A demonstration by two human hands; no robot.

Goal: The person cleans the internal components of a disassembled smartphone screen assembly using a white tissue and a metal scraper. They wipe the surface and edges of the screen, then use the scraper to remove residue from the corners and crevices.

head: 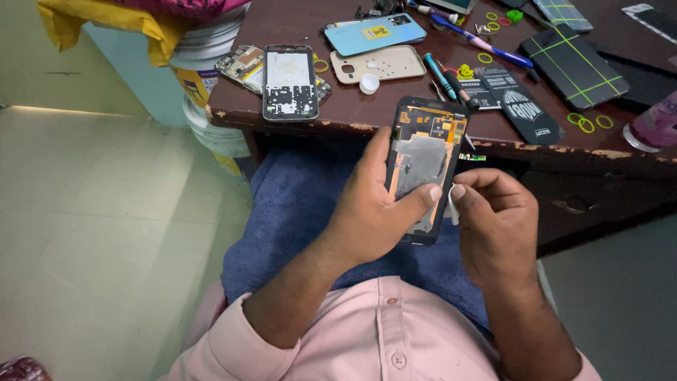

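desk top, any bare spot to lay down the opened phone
A bare strip of the desk runs along its front edge, between the phone frame and the black batteries. Another lies left of the blue back cover. The right half is crowded with tools, cases and rubber bands.

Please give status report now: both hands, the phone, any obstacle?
Left hand grips opened phone, thumb across its back. Right hand pinches small white piece at the phone's edge. Nothing between hands and phone; desk cluttered beyond.
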